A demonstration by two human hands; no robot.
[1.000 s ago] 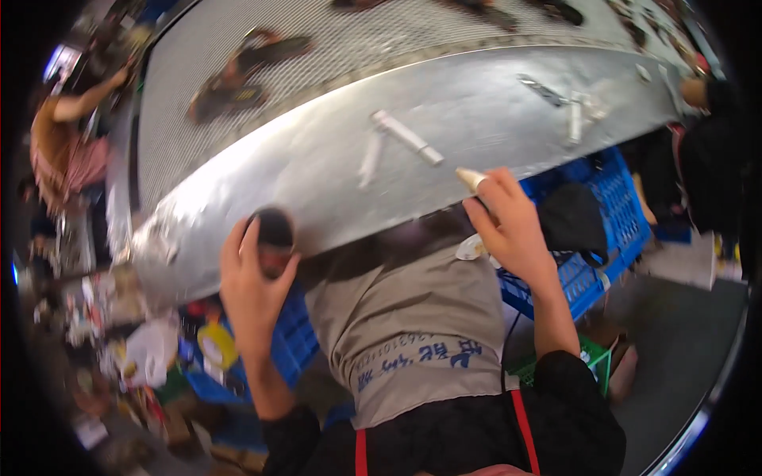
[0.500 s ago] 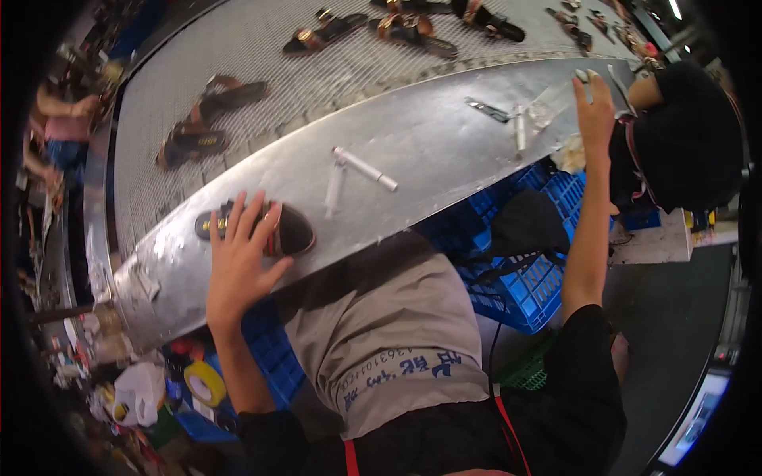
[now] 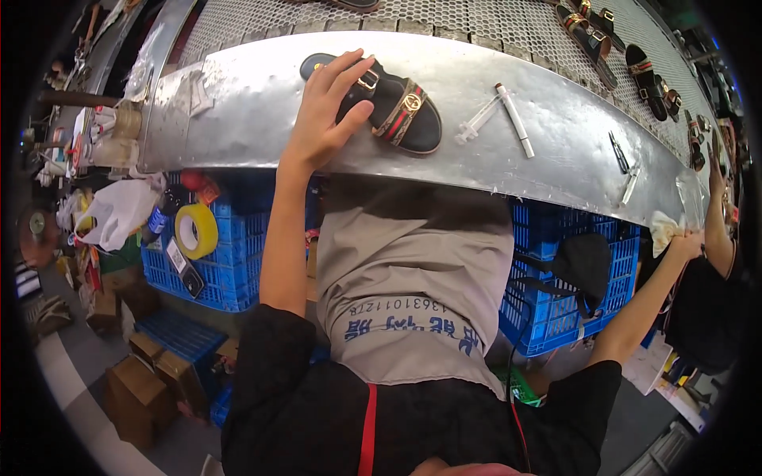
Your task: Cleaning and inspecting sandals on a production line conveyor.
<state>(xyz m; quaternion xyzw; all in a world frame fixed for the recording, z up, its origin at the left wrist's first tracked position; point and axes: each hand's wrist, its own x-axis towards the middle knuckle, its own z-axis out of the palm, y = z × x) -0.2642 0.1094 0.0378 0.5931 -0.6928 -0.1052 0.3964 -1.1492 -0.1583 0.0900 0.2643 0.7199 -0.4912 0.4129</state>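
A black sandal (image 3: 413, 127) with a buckled strap and a striped, gold-trimmed strap lies on the metal ledge. My left hand (image 3: 327, 111) rests over its heel half, fingers stretched out and thumb apart. Far to the right, my right hand (image 3: 689, 244) is closed on a crumpled off-white cloth (image 3: 665, 230) at the ledge's edge; its fingertips are partly hidden. Between the hands lie a clear syringe (image 3: 479, 120), a white pen (image 3: 516, 120), small dark snips (image 3: 618, 152) and a slim pale tube (image 3: 631, 184).
Beyond the metal ledge (image 3: 262, 103) runs a mesh conveyor (image 3: 476, 20) bearing several sandals (image 3: 652, 83). Blue crates (image 3: 540, 313) stand below, one with yellow tape (image 3: 196, 231). A grey apron (image 3: 413, 254) covers my lap. Another person's arm (image 3: 719, 222) is close to my right hand.
The view has swung round. My right hand has come from the ledge's far end to the cloth and closed on it. My left hand has shifted toward the heel, uncovering the sandal's striped strap.
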